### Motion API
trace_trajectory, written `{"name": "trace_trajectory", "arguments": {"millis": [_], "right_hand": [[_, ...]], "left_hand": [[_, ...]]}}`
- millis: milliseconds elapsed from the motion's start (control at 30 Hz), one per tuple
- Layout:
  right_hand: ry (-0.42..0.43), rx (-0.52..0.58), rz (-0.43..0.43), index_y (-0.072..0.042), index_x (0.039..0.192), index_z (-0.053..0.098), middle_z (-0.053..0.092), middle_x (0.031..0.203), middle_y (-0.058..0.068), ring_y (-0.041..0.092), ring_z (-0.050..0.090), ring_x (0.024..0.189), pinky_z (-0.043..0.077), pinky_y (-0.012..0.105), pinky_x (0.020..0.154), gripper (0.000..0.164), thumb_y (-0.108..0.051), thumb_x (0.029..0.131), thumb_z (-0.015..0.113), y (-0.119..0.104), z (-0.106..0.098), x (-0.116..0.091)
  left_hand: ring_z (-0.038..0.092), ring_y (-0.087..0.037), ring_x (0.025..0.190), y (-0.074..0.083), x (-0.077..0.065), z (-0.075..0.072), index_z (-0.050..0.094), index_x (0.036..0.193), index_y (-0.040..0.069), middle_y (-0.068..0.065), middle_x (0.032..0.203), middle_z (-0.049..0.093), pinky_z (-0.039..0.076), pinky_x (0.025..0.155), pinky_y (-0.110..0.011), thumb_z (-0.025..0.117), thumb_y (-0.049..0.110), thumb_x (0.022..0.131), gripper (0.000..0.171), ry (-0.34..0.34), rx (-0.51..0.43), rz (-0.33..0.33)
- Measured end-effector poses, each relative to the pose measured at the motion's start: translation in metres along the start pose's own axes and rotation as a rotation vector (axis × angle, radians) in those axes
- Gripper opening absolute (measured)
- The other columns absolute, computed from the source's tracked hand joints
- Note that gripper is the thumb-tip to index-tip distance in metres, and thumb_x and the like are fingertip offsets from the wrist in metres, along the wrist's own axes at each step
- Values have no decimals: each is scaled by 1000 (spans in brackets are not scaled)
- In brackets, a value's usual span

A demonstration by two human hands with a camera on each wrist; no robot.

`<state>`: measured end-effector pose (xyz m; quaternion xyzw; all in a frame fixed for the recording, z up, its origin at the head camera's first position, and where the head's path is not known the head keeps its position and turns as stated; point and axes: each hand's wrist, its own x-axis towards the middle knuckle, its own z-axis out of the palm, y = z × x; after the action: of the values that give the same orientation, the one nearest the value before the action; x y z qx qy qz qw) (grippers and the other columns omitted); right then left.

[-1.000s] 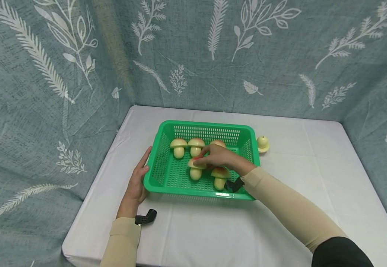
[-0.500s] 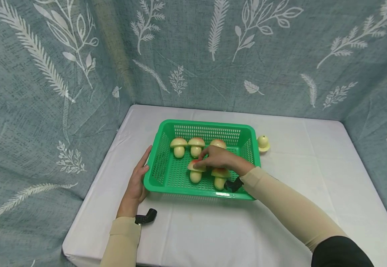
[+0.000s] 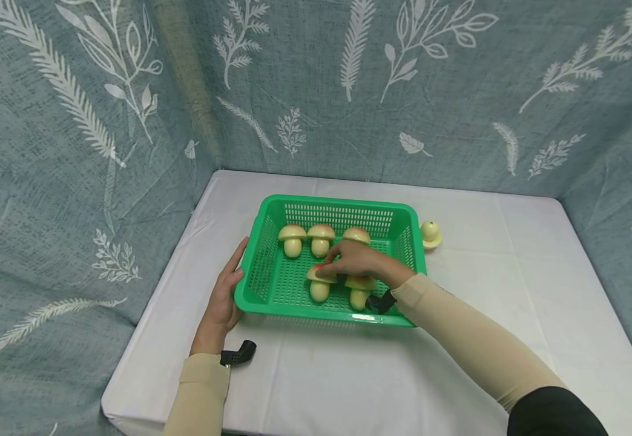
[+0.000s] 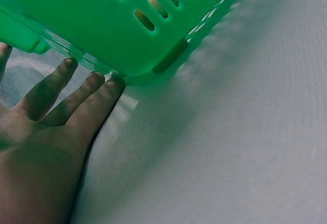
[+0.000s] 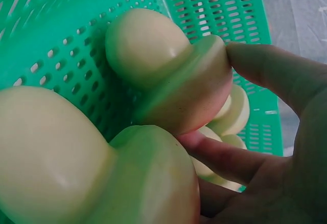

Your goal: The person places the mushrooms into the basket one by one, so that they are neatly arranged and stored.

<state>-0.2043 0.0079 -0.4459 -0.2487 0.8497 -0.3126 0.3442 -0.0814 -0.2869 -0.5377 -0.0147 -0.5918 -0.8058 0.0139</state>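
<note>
A green slotted plastic basket holds several model mushrooms with pale stems and reddish-tan caps. My right hand reaches in over the right side and pinches the cap of a mushroom near the front middle, thumb and forefinger on opposite edges in the right wrist view. Just right of it another mushroom lies partly under the hand. Three more line the back: a left one, a middle one and a partly covered right one. My left hand touches the basket's left end, fingers extended.
Outside the basket's right end, one more mushroom rests cap-down on the white cloth-covered table. Blue-grey leaf-patterned curtain hangs behind the table and along both sides. A black wrist camera sits on the left wrist.
The pinched mushroom has moved slightly toward the basket's near side along with my right fingers. My left hand and the basket have stayed in place.
</note>
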Motion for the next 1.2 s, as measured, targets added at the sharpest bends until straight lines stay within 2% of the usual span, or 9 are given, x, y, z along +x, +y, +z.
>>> {"name": "trace_trajectory", "arguments": {"millis": [167,400,733,1000,1100,1200], "right_hand": [[-18,-16,-3,-4,123,78,74,104,3,16,64,92,56,32,84,44,-43,102,76,0,-1,-1],[-46,-77,-14,-7,122,81,74,114,1,15,66,101,56,34,90,44,-45,102,74,-1,-4,-4],[-45,-86,-19,-8,122,81,75,112,0,14,65,100,56,33,90,42,-44,102,75,-4,-4,-8],[-21,-99,-34,-9,116,82,69,94,-2,12,53,80,50,28,74,36,-41,100,78,-11,-8,-10],[-9,-94,-35,-7,120,80,72,98,0,13,55,80,51,29,75,38,-39,100,79,-12,-10,-11],[6,-88,-47,-6,123,79,76,111,2,13,65,92,56,32,84,40,-39,100,78,-13,-12,-12]], "left_hand": [[57,-20,138,0,0,0,29,174,28,-4,173,35,57,102,-32,45,24,102,74,-1,-5,-4],[56,-20,139,0,1,1,30,174,28,-3,174,34,56,104,-31,44,24,102,74,-1,-1,-7],[56,-19,137,2,-1,2,30,174,27,-4,174,33,56,103,-30,43,23,103,72,0,10,-10],[59,-17,134,3,0,3,31,174,28,-3,173,35,57,100,-29,43,22,103,72,7,-3,-15],[59,-17,133,3,-1,2,30,174,27,-3,173,35,57,100,-29,43,22,103,72,2,-2,-10],[58,-17,133,3,-2,2,29,174,25,-4,173,34,57,101,-29,43,22,104,71,-6,1,-4]]}}
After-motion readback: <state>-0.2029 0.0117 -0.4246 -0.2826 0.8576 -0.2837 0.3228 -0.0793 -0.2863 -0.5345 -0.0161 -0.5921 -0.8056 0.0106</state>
